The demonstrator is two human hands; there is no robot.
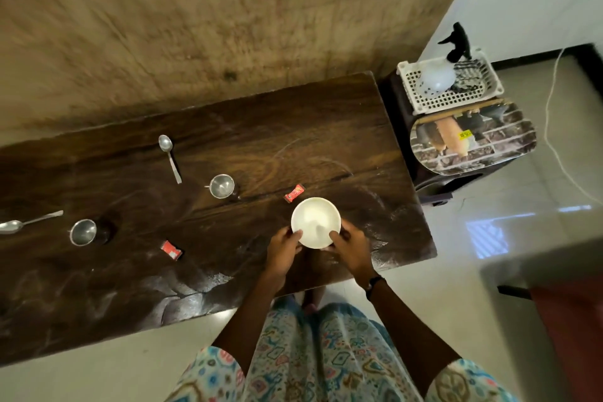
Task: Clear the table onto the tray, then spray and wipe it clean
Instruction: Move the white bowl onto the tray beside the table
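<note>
A white bowl (315,220) is over the right part of the dark wooden table (293,147). My left hand (283,251) grips its near left rim and my right hand (350,250) its near right rim. On the table lie two steel cups (222,186) (83,232), two spoons (169,157) (27,223) and two red wrappers (294,192) (172,250). A picture-printed tray (473,140) rests on a dark stand right of the table. Behind it a white basket (450,85) holds a spray bottle (443,68) and a dark cloth (470,77).
A rough tan wall (228,26) runs along the table's far side. Pale floor tiles (489,199) lie to the right, with a white cable (554,127) on them. A reddish seat (574,320) stands at the right edge. Dusty smears cover the tabletop.
</note>
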